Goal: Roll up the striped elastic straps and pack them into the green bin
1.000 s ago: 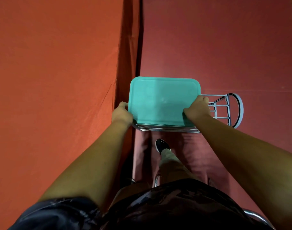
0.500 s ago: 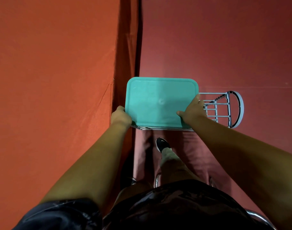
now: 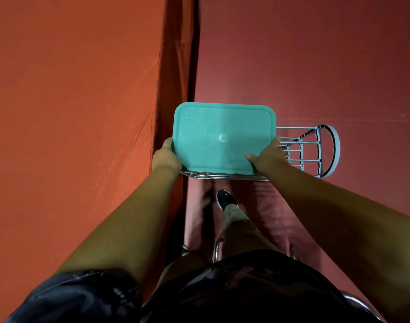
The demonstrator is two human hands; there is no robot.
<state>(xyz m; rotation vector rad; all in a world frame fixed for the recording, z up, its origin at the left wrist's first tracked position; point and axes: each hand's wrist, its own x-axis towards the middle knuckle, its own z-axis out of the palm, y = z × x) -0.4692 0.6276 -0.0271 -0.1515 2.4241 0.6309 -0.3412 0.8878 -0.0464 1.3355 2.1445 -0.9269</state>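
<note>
The green bin (image 3: 218,136) shows only its flat lid from above; it sits on a metal wire rack (image 3: 311,150) beside the red table. My left hand (image 3: 165,157) grips the bin's left edge, fingers curled under the rim. My right hand (image 3: 268,155) holds the near right corner, thumb lying on the lid and fingers down the right side. The bin's inside is hidden by the lid. No striped elastic straps are in view.
A table under an orange-red cloth (image 3: 71,136) fills the left half, its edge falling away at the middle. Dark red floor (image 3: 315,66) lies to the right. My shoe (image 3: 226,199) and leg stand just below the rack, with chrome chair tubing (image 3: 216,250) nearer me.
My right hand has slid from on top of the lid's right part to its near right corner and side. The left hand keeps its hold on the left edge.
</note>
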